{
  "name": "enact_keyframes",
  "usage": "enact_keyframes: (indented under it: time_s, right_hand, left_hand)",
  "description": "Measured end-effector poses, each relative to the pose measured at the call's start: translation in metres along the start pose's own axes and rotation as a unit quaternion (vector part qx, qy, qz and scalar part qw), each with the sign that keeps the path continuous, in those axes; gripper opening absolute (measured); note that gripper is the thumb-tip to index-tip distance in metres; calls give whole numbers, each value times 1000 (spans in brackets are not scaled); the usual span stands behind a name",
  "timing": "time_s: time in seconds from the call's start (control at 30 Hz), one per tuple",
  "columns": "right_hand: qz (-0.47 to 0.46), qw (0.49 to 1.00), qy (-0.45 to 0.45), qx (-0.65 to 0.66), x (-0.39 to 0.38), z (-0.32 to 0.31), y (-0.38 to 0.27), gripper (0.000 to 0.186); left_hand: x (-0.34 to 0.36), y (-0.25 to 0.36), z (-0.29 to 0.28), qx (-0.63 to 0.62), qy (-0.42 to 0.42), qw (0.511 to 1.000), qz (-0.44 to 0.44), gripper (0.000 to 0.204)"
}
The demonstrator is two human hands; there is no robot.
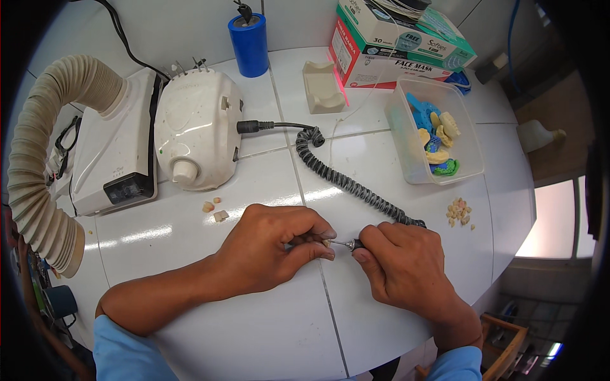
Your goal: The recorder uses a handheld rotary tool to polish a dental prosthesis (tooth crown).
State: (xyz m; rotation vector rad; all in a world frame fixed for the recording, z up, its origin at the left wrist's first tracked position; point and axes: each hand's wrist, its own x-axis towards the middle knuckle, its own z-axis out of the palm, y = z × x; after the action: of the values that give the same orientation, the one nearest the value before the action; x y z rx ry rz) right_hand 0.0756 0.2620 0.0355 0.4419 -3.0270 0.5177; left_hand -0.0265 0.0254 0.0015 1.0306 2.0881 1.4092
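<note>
My left hand (273,244) pinches a small tan tooth-like piece (326,242) between thumb and fingers, so most of it is hidden. In my right hand (406,263) is a rotary handpiece (356,244), gripped like a pen. Its thin metal bit points left and meets the piece at my left fingertips; whether it is spinning I cannot tell. From the handpiece a coiled black cord (356,184) runs back to a white control box (197,127) with a round knob. A few small tan and whitish pieces (220,216) lie beyond my left hand.
Right of my right hand lies a pile of small tooth-like pieces (459,213). Behind it stands a clear plastic tub (406,155) with blue, yellow and green moulds. Mask boxes (394,70), a beige holder (323,89) and a blue cylinder (248,47) are at the back; a ribbed hose (41,127) arches at left.
</note>
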Motion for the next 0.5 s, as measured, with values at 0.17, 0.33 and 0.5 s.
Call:
enact_keyframes:
  time_s: [0.17, 0.33, 0.5]
  right_hand:
    - [-4, 1000, 0, -2, 1, -1, 1, 21]
    - [-12, 1000, 1, -12, 1, 0, 1, 22]
    - [-17, 1000, -1, -15, 2, 1, 2, 21]
  left_hand:
    - [1, -1, 1, -6, 7, 1000, 0, 20]
    - [1, -1, 1, -10, 7, 1000, 5, 20]
    - [2, 0, 0, 2, 2, 1000, 1, 19]
